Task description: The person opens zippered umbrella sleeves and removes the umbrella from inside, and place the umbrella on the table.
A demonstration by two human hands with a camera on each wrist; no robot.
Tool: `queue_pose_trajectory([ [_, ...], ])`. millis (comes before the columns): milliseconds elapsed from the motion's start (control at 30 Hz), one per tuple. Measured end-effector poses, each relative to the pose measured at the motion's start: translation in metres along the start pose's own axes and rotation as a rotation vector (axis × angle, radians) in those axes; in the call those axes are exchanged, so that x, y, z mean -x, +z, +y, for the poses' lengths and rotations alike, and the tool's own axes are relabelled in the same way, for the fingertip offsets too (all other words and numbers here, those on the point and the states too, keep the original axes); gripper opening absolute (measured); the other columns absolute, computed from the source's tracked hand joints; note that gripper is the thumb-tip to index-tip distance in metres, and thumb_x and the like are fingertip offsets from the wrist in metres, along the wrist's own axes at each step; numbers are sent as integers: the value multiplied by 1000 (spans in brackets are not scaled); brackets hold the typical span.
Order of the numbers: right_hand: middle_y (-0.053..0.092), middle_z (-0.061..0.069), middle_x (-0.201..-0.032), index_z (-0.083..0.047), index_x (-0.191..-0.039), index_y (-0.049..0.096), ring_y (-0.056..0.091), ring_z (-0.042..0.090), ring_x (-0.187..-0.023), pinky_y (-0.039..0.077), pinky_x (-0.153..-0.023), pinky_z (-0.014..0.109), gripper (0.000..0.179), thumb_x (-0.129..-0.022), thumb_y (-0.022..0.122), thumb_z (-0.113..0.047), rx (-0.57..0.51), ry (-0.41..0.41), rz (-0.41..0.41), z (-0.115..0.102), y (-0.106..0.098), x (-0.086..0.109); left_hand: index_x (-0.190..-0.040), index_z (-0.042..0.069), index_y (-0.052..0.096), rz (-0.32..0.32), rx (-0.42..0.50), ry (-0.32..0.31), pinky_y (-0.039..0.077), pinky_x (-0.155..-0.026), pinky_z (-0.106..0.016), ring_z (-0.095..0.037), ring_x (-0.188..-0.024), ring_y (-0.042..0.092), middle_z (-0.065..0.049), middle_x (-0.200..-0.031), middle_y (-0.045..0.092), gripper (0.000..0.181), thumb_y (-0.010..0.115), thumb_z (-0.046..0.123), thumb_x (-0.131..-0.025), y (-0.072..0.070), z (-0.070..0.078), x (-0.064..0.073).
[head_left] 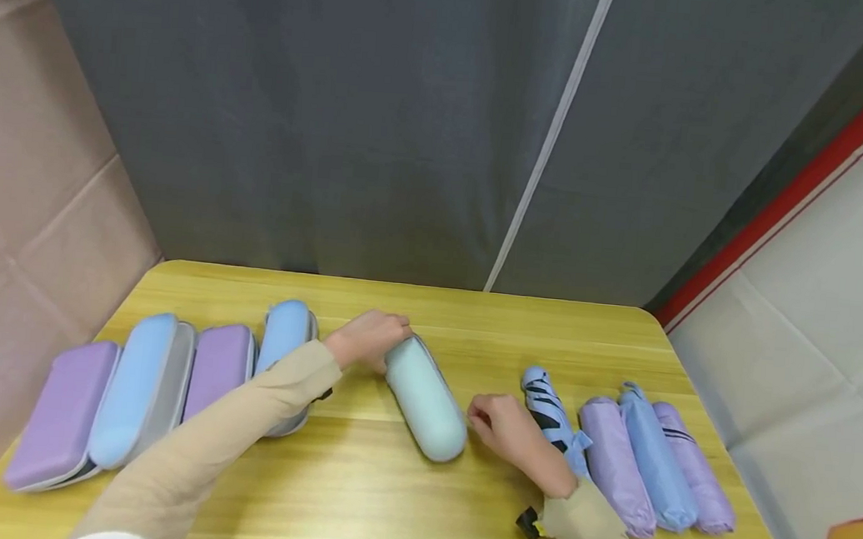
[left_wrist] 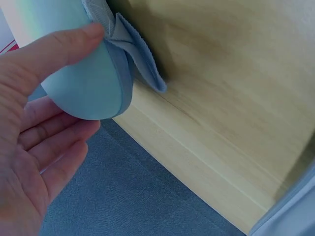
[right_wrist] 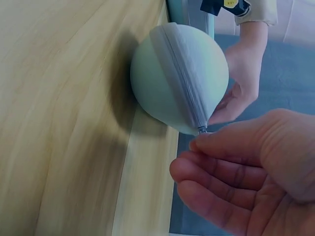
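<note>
A mint-green zip case lies slantwise in the middle of the wooden table. My left hand holds its far end, the thumb on top and the fingers at the rounded tip in the left wrist view. A fabric flap sticks out from the case's side there. At the near end, my right hand pinches the zipper pull between thumb and forefinger. The grey zipper band runs across the rounded end and looks closed there.
Several zip cases stand in a row on the left, including a purple one and a blue one. Folded umbrellas lie on the right: a striped blue one, a lilac one, and others. A grey curtain hangs behind the table.
</note>
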State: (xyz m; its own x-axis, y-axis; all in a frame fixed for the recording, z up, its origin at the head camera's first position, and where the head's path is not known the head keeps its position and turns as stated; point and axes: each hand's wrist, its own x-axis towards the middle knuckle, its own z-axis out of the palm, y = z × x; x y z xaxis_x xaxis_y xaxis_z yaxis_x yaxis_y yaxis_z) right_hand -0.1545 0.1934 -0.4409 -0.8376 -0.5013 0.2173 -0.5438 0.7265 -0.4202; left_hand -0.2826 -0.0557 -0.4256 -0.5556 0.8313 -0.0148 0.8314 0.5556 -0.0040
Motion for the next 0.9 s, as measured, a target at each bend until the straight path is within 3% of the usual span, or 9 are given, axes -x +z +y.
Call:
queue_pose_trajectory([
  [300,58,-5,-67,-6,-76,66,43,2,-57,40,-52,18,9,-80,67,2,28,30,18,3,-9,17,-106,4,66,-9,8,-59,52,-71,-32,-19,-81,61,-7,-98,61,54,86,27,-61,2,5,5],
  [600,60,-4,-69,-6,-75,66,47,2,-59,43,-53,18,10,-78,67,3,55,28,76,8,-7,29,-102,3,65,25,-11,-54,53,-68,-31,-19,-78,61,-6,-92,62,53,85,29,-60,3,10,10],
  [767,60,-4,-69,-7,-75,65,48,2,-59,43,-53,19,12,-78,67,5,54,50,88,9,-4,29,-111,4,60,67,-32,3,49,-85,-35,-23,-95,59,-8,-105,60,60,86,25,-62,5,10,13],
  [900,61,-3,-69,-7,-74,64,49,3,-59,44,-53,20,14,-78,67,6,64,67,95,11,-2,28,-128,4,51,59,38,90,43,-97,-40,-28,-116,52,-12,-125,55,70,82,13,-65,10,11,15],
])
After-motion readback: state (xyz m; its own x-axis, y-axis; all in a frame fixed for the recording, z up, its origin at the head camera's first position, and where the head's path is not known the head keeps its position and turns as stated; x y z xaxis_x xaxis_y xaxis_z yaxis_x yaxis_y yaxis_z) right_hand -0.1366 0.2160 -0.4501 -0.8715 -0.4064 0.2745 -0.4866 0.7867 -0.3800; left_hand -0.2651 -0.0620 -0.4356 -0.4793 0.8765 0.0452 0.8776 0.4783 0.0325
